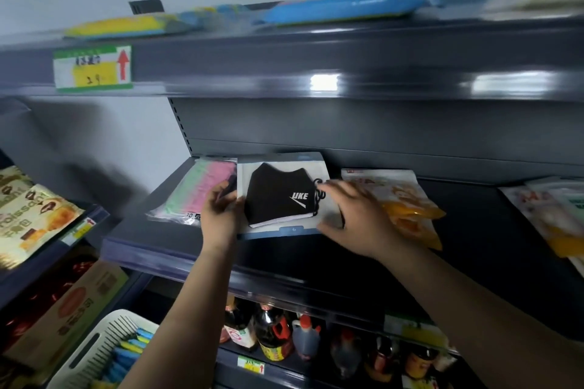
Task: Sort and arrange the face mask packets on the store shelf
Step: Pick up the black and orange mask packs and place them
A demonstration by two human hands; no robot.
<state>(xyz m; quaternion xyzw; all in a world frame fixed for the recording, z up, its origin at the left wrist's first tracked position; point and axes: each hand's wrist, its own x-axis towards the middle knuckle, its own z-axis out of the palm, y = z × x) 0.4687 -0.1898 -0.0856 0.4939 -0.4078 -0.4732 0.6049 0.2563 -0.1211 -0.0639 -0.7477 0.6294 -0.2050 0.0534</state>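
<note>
Your black mask packet [284,196] lies flat on the middle shelf [316,256], its left edge touching the pink-and-green mask pack [197,189], the orange-printed packet [407,202] just right of it; your left hand [221,208] pinches the black packet's left edge, fingers curled on it, while your right hand [354,215] rests spread and flat on its right side, gripping nothing. Push left too hard and the black packet will likely ride over the pink pack; a sweep right of the black packet could drag the orange one askew.
</note>
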